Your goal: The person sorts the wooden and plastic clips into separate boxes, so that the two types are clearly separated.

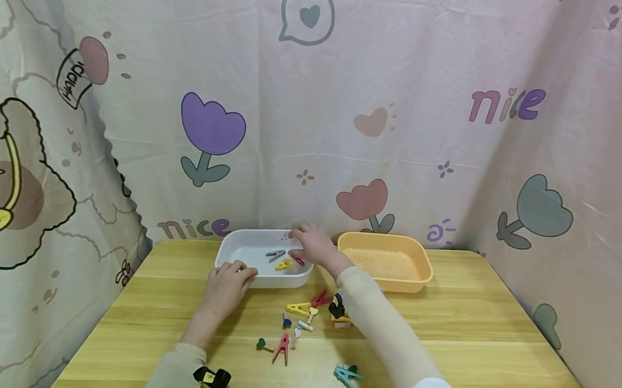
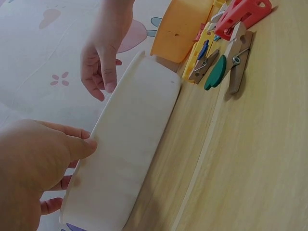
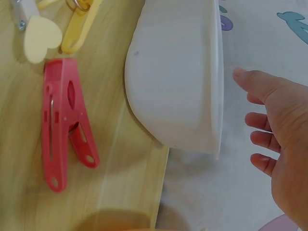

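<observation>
A white tray [image 1: 245, 244] stands at the table's back middle with a grey peg [image 1: 275, 253], a yellow peg [image 1: 284, 264] and a red peg [image 1: 299, 261] inside. My left hand [image 1: 235, 270] grips the tray's near left rim; in the left wrist view its thumb [image 2: 79, 144] lies on the outer wall of the tray [image 2: 130, 144]. My right hand [image 1: 304, 242] hovers over the tray's far right corner with fingers spread, holding nothing. The right wrist view shows that hand [image 3: 269, 120] open beside the tray [image 3: 178, 72].
An orange tray [image 1: 423, 270] sits right of the white one. Several loose pegs lie on the wooden table before the trays: a red peg [image 1: 282, 348], a yellow peg [image 1: 298, 309], a teal peg [image 1: 348, 376]. Printed cloth walls the table on three sides.
</observation>
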Motion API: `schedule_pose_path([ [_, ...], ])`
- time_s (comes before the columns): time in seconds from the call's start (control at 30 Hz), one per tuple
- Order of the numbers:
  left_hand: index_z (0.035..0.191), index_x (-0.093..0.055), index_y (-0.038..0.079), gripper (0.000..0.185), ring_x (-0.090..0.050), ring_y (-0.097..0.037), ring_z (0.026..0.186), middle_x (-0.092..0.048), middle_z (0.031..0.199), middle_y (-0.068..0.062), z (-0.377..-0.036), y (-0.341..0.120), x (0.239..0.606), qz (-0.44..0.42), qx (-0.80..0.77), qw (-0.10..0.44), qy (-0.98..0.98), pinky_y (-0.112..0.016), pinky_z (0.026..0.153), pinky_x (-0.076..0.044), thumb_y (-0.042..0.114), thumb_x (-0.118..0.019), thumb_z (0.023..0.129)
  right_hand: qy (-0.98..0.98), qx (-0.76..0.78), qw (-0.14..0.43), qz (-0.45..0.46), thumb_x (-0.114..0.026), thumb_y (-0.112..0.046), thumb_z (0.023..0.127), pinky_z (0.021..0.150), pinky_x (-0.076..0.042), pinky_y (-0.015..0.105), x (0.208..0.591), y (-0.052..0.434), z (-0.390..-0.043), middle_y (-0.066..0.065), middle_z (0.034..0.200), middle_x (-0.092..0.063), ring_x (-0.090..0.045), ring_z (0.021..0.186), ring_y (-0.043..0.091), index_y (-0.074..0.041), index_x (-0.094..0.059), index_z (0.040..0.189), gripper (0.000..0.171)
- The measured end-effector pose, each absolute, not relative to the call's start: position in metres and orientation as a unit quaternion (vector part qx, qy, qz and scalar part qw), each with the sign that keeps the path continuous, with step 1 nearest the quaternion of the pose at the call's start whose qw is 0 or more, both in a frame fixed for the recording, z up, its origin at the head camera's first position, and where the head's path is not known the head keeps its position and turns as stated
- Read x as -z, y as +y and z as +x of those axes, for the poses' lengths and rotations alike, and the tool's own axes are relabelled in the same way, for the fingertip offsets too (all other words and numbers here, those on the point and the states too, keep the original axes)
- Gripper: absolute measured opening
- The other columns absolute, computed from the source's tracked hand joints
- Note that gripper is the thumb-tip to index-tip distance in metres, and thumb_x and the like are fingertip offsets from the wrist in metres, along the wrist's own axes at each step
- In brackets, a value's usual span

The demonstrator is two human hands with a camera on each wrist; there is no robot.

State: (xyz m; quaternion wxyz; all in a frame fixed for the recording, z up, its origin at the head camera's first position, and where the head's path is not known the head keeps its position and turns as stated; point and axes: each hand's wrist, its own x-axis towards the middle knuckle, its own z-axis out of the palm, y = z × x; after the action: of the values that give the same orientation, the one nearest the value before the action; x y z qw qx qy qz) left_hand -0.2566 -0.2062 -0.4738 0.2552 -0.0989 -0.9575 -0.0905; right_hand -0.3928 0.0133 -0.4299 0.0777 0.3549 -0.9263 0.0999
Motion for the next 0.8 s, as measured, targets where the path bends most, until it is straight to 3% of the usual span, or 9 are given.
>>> schedule_pose_path([
  [0.37,0.101,-0.074,0.024,0.012,-0.06,-0.026,0.089,-0.068,0.098,-0.002,-0.256,-0.207,0.474,-0.097,0.09,0.256,-0.958,-0.044,0.075,-0.042,0.026,-0.07,0.09,-0.907,-0.089,0.121,0.394,-0.07,-0.04,0.088,0.098,-0.045,0.04,0.42,0.03,-0.381,0.003,0.12,-0.06,-0.053,0.113,0.022,-0.015,-0.065,0.119,0.04],
  [0.63,0.102,-0.074,0.024,0.013,-0.06,-0.026,0.09,-0.068,0.098,-0.001,-0.258,-0.207,0.475,-0.095,0.089,0.251,-0.959,-0.044,0.076,-0.042,0.026,-0.07,0.09,-0.891,-0.083,0.162,0.417,-0.073,-0.031,0.087,0.09,-0.045,0.038,0.421,0.049,-0.368,0.005,0.107,-0.06,-0.053,0.104,0.022,-0.013,-0.068,0.114,0.032],
  [0.8,0.101,-0.074,0.024,0.013,-0.06,-0.026,0.09,-0.068,0.098,-0.002,-0.258,-0.207,0.475,-0.095,0.092,0.254,-0.958,-0.044,0.076,-0.042,0.026,-0.07,0.09,-0.888,-0.09,0.166,0.419,-0.075,-0.029,0.086,0.089,-0.045,0.039,0.424,0.063,-0.359,0.005,0.108,-0.06,-0.052,0.102,0.022,-0.012,-0.068,0.113,0.033],
])
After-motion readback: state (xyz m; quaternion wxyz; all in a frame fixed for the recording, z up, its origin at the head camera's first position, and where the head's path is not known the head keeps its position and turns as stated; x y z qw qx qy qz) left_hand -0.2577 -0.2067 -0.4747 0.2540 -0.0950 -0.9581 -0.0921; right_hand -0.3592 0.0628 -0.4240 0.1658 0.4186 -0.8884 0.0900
